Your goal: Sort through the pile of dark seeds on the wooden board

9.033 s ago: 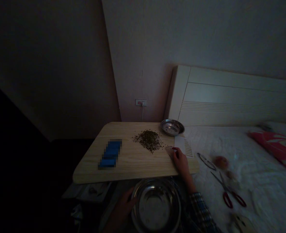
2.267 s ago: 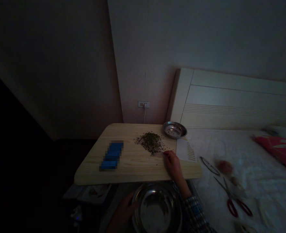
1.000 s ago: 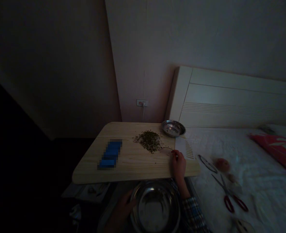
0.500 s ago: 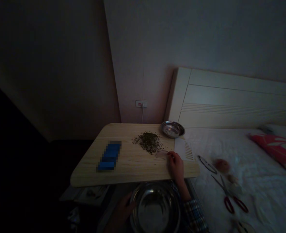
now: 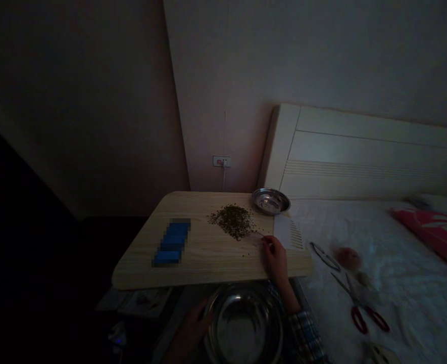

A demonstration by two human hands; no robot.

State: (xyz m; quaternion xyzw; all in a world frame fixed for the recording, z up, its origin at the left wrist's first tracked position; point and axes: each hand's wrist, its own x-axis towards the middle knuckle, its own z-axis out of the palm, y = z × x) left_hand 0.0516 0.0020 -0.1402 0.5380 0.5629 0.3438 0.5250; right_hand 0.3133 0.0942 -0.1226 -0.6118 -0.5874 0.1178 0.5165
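A loose pile of small dark green-brown grains (image 5: 231, 220) lies on the wooden table (image 5: 204, 268), with a few strays around it. Near the pile's lower right edge, my right hand (image 5: 275, 257) is closed in a pinch on a thin clear piece with a curved edge (image 5: 255, 238); its exact kind cannot be made out. Below the table's front edge, a big steel basin (image 5: 242, 328) sits tilted toward me, its inside shiny. My left hand (image 5: 193, 323) grips its left rim, dim in shadow.
A smaller steel bowl (image 5: 270, 201) stands at the table's back right corner, beside a white slotted panel (image 5: 287, 232). A pixelated blue object (image 5: 172, 242) lies at left. Red-handled scissors (image 5: 355, 306) and glasses (image 5: 325, 256) rest on the bed (image 5: 408, 273).
The clear piece in my right hand has shifted slightly at the edge of the grains. A couple of stray grains now show nearer the table's front. My left hand still grips the basin.
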